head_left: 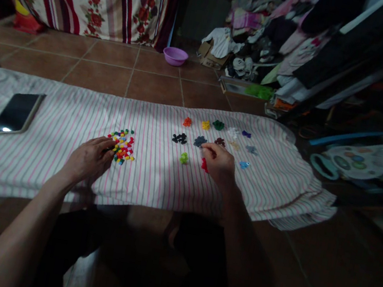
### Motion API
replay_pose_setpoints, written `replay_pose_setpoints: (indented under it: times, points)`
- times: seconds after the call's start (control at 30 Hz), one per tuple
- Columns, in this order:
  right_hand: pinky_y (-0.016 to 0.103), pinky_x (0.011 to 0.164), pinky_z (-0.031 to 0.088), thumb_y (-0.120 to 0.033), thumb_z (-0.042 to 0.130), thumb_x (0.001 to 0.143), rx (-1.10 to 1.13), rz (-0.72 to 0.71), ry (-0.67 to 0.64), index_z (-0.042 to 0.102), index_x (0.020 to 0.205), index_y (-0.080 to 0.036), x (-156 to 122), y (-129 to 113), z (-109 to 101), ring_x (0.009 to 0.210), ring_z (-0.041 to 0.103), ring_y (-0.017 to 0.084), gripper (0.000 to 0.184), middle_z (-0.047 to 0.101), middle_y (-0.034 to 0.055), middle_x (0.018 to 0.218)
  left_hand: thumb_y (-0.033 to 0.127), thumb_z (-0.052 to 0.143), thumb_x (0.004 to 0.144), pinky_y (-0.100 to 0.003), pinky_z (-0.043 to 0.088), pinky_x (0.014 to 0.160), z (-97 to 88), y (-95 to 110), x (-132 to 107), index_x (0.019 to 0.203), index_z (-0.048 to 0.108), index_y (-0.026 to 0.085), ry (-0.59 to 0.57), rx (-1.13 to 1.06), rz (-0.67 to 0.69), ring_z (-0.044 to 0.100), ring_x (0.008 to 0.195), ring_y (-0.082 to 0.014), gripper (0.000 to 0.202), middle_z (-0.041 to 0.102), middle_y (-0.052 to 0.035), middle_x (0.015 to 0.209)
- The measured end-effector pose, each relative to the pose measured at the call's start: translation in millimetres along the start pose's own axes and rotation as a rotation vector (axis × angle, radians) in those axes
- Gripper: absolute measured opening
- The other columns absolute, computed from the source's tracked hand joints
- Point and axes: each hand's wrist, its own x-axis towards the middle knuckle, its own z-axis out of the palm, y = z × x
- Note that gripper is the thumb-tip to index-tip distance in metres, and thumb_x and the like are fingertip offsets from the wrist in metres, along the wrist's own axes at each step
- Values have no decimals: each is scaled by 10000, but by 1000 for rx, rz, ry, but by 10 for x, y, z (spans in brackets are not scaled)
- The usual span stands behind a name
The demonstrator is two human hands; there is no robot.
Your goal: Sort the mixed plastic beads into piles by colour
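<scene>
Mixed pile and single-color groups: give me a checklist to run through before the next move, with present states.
1. Left hand at the mixed pile: ok, its fingers reach the pile's left side.
2. Right hand free of pieces: cannot tell, its fingertips are too small to read.
3. Red group in full view: not ok, the right hand partly covers it.
4. Black group apart from the dark gray group: ok, striped cloth shows between them.
5. Phone clear of the pieces: ok, well left of the pile.
</scene>
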Motion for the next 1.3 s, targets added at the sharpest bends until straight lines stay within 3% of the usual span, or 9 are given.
replay_pose_setpoints:
  times: [0.27, 0.5, 0.87, 1.1, 1.3]
  points:
    - [303, 756, 501, -163, 503, 828, 141, -231, 19, 708, 860, -190, 32, -317, 333, 762, 628, 182, 209, 696, 54, 831, 371, 404, 880, -438, 462, 1062, -2, 14, -3, 1172, 638, 168, -14, 24, -11, 573, 1229, -252, 426, 637, -116, 1302]
    - [300, 767, 494, -156, 486, 881, 255, -332, -117, 705, 926, -181, 52, -669, 624, 811, 621, 176, 225, 680, 65, 885, 358, 401, 896, -449, 454, 1069, -8, 39, -11, 1210, 619, 146, -11, 33, -10, 547, 1261, -257, 437, 627, -134, 1313]
    - [354, 959, 463, -100, 434, 897, 264, -427, -275, 664, 1151, -173, 18, -1060, 1104, 1052, 588, 199, 350, 664, 93, 1117, 345, 416, 899, -432, 473, 1054, 43, -28, -19, 1194, 622, 181, 27, 12, 55, 549, 1260, -235, 396, 638, -114, 1295]
    - [383, 982, 447, -69, 389, 907, 130, -430, -322, 618, 1275, -187, -30, -1251, 1171, 1095, 550, 222, 450, 590, 79, 1333, 344, 414, 900, -427, 469, 1064, 35, -9, -20, 1188, 628, 144, 22, 0, 83, 556, 1247, -253, 411, 636, -139, 1287]
    - [368, 949, 447, -53, 395, 905, 91, -435, -377, 585, 1316, -242, -43, -1323, 1162, 1078, 508, 225, 491, 610, 36, 1299, 330, 426, 898, -427, 458, 1078, 30, 15, -22, 1193, 623, 134, 13, 1, 71, 547, 1258, -252, 406, 626, -142, 1302]
